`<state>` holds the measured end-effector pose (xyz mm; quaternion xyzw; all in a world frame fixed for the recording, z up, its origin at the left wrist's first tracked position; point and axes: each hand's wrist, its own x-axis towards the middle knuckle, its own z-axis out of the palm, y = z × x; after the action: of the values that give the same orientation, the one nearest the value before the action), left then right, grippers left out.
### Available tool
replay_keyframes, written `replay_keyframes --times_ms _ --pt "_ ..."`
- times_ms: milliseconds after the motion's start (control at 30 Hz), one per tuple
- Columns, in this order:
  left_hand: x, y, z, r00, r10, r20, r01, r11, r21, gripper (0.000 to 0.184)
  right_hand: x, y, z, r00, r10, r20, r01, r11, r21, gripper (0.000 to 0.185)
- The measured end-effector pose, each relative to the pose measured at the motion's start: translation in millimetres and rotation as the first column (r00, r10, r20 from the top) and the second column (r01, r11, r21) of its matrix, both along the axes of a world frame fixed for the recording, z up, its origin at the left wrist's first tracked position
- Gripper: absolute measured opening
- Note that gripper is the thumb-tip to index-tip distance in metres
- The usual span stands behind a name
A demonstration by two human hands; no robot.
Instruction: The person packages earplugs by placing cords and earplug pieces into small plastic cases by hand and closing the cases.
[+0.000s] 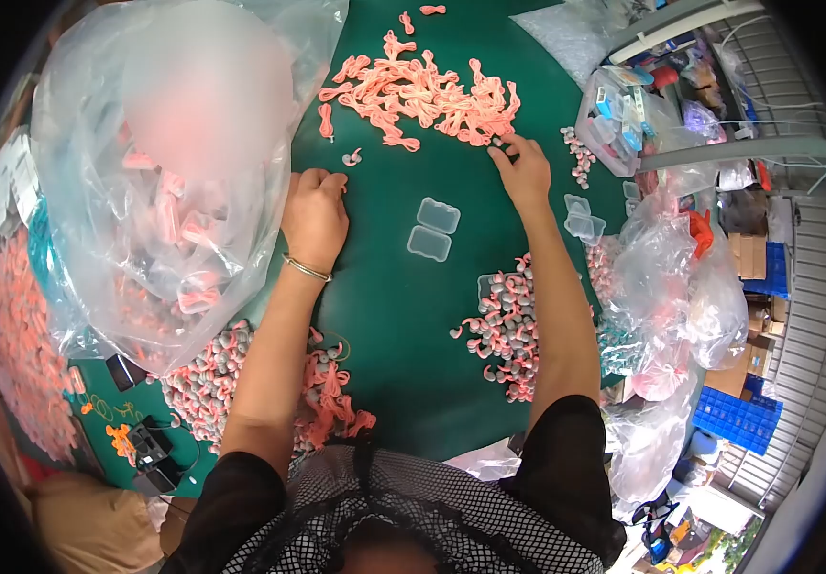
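Observation:
My left hand [315, 216] is curled closed on the green table beside the big clear plastic bag, with a bit of coral showing at its fingertips; what it holds is mostly hidden. My right hand [525, 174] reaches to the lower right edge of a pile of coral cord bundles [422, 91]. Thumb and forefinger close around a small grey piece [497, 143] there. Between my hands lies an open clear plastic case [434, 230], its two halves side by side. One small grey-and-coral piece [352, 157] rests just above my left hand.
A large clear bag [241, 201] of coral bundles covers the left side. Heaps of grey-and-coral pieces lie beside my left forearm [207, 383] and right forearm [508, 330]. A clear bin [614, 120] and plastic bags line the right edge. Another person [88, 521] sits lower left.

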<state>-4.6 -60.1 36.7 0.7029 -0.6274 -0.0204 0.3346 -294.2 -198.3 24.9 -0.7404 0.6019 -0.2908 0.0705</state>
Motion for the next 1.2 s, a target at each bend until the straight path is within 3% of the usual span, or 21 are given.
replay_keyframes --times_ms 133,233,300,367,400,467,800,1000,1067,1200 --pt "-14.9 5.3 3.7 0.988 -0.119 -0.102 0.106 0.987 -0.122 0.015 1.1 -7.0 -7.0 0.998 -0.043 -0.055 0.043 0.999 0.007 0.021" --pt "-33.5 18.1 0.1 0.821 -0.266 -0.505 0.245 0.963 -0.11 0.013 4.7 15.9 -0.2 0.999 0.029 -0.035 -0.029 0.999 -0.022 0.014" --pt "-41.5 26.2 -5.0 0.811 -0.281 -0.514 0.273 0.958 -0.093 0.012 10.9 54.1 23.0 0.952 0.235 0.199 -0.25 0.967 0.055 0.009" --pt "-47.4 30.6 -4.0 0.799 -0.304 -0.52 0.306 0.948 -0.083 0.012 23.8 96.6 39.7 0.885 0.402 0.236 -0.435 0.893 0.113 0.014" --pt "-49.9 32.9 -2.0 0.818 -0.328 -0.472 0.341 0.938 -0.061 0.012 29.8 109.9 44.5 0.882 0.407 0.236 -0.441 0.89 0.115 0.014" --pt "-55.6 35.8 -2.6 0.853 -0.346 -0.391 0.371 0.928 -0.012 0.011 39.1 129.1 48.7 0.823 0.568 -0.019 -0.568 0.823 0.018 0.02" --pt "-66.4 34.5 -11.0 0.89 -0.374 -0.261 0.369 0.927 -0.069 0.01 46.4 136.9 41.4 0.792 0.592 -0.15 -0.598 0.802 0.003 0.023" --pt "-57.3 38.5 -3.6 0.872 -0.419 -0.254 0.417 0.907 -0.064 0.031 47.6 128.6 44.1 0.808 0.587 -0.048 -0.587 0.809 0.028 0.02" --pt "-51.8 40.3 2.1 0.883 -0.42 -0.21 0.427 0.904 -0.017 0.042 52.4 110.2 41.1 0.857 0.515 0.023 -0.515 0.857 -0.025 0.019" --pt "-50.1 39.6 -5.1 0.888 -0.445 -0.12 0.446 0.895 -0.019 0.048 91.3 61.3 27.3 0.923 0.381 -0.057 -0.385 0.914 -0.128 0.027"
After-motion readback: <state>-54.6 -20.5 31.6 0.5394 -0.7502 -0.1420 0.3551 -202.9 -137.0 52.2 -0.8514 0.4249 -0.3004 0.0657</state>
